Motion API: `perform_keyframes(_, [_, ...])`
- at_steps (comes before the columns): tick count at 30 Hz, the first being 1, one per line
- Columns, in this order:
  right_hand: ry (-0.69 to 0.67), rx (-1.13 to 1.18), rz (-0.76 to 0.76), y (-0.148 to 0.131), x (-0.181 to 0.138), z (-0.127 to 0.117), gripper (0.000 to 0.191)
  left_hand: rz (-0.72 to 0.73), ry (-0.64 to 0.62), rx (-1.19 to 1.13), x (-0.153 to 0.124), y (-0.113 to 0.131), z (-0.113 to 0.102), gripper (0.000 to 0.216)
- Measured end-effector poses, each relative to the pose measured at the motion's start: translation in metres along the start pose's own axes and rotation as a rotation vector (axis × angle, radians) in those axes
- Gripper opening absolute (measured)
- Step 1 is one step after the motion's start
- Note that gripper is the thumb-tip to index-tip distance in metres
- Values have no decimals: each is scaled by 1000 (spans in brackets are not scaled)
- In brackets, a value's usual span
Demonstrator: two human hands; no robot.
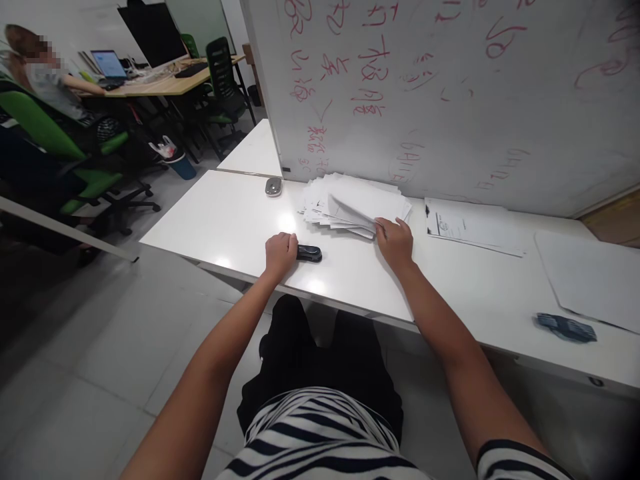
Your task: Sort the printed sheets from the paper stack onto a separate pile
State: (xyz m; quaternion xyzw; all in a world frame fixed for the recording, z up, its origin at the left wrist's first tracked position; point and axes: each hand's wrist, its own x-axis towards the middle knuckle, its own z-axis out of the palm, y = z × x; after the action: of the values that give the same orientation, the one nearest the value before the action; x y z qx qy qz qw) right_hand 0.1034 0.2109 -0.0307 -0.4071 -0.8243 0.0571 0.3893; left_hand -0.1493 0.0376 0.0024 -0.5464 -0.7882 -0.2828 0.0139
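Note:
On the white table, my left hand (281, 256) is closed round one end of a black stapler (309, 253), whose other end sticks out to the right. My right hand (395, 241) pinches the near right edge of a paper sheet (357, 203), lifting it a little. Under that sheet lies an untidy, fanned pile of papers (320, 217) against the foot of the whiteboard. My right fingertips are partly hidden by the hand.
A small grey-topped box (273, 187) stands left of the pile. Printed sheets (470, 227), a flat white panel (595, 277) and a dark object (565, 327) lie to the right. A whiteboard (450, 120) with red writing closes off the back. A seated person (55, 87) works at a desk far left.

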Motion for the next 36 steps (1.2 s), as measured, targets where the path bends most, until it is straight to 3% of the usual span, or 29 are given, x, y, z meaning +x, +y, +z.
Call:
perform_keyframes(5, [-46, -23, 97, -2, 3, 6, 34, -9, -2, -6, 0, 0, 0, 45])
perform_keyframes(9, [-192, -86, 248, -7, 10, 4, 47, -23, 5, -11, 0, -1, 1, 45])
perform_keyframes(16, [-444, -321, 230, -22, 49, -13, 65, -17, 6, 14, 1, -2, 0, 45])
perform_keyframes(20, [-631, -475, 118, -40, 76, -14, 67, -17, 7, 20, 0, -2, -1, 45])
perform_keyframes(28, [-831, -600, -304, -69, 95, -17, 38, -2, 49, 57, -1, -6, 3, 43])
perform_keyframes(36, [-874, -650, -338, -85, 99, -12, 31, -7, 61, 74, -3, -8, 4, 43])
